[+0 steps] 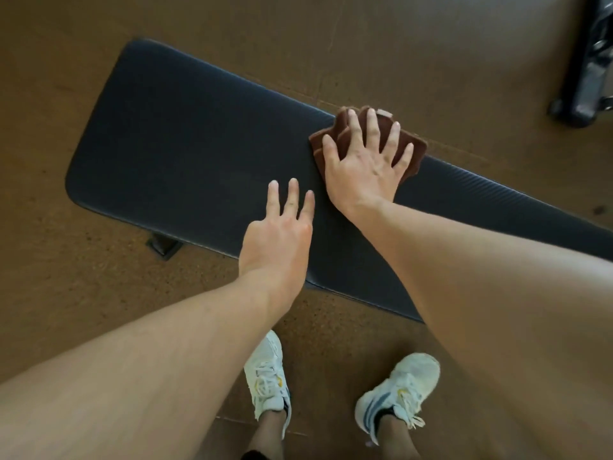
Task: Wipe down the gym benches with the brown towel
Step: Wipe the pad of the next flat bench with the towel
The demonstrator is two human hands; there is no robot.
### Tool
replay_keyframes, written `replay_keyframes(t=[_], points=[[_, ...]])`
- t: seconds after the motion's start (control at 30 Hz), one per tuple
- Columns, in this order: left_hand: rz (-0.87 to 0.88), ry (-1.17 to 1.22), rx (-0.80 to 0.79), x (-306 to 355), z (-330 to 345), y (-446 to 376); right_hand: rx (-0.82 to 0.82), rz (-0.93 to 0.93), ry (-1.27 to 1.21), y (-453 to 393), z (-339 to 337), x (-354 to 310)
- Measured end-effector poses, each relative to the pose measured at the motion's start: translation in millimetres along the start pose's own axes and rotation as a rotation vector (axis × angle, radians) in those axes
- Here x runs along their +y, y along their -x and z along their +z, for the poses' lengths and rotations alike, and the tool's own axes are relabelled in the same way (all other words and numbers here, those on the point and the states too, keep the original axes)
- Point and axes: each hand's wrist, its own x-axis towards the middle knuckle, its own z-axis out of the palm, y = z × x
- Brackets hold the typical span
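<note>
A long black padded gym bench [185, 141] runs from upper left to lower right across the view. A folded brown towel [341, 132] lies on its far edge, right of centre. My right hand [363, 164] presses flat on the towel with the fingers spread and straight. My left hand [280, 234] rests on the bench's near side, just left of the right hand, fingers straight and holding nothing.
The floor [66, 310] is brown speckled rubber. A black bench foot [164, 247] sticks out under the near edge. Dark metal gym equipment [583, 78] stands at the top right. My two white sneakers [268, 376] stand close to the bench.
</note>
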Motion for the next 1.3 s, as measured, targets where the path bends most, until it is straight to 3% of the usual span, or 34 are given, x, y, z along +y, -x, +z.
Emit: replay_keyframes(t=[0.2, 0.3, 0.4, 0.47, 0.67, 0.9, 0.97, 1.03, 1.13, 1.3], points=[[0.172, 0.471, 0.167, -41, 49, 79, 0.017, -0.437, 0.138, 64, 29, -17], [0.135, 0.493, 0.131, -46, 87, 138, -0.001, -0.703, 0.226, 119, 50, 2], [0.131, 0.517, 0.122, -37, 88, 157, -0.001, -0.825, 0.310, 152, 60, 48], [0.134, 0.553, 0.160, -24, 71, 150, -0.006, -0.776, 0.333, 166, 57, 91], [0.168, 0.631, 0.186, 38, 22, 99, -0.089, -0.309, 0.276, 175, 9, 195], [0.154, 0.657, 0.137, 117, -3, 52, 0.013, 0.014, 0.055, 25, -35, 182], [0.117, 0.670, 0.126, 128, -7, 47, 0.046, -0.028, 0.033, 35, -26, 182], [0.104, 0.682, 0.112, 134, -8, 45, 0.079, -0.210, 0.097, 85, -14, 197], [0.108, 0.674, 0.097, 142, -12, 44, -0.002, -0.470, 0.195, 162, 2, 237], [0.161, 0.624, 0.100, 161, -27, 32, 0.014, -0.479, 0.238, 111, -12, 262]])
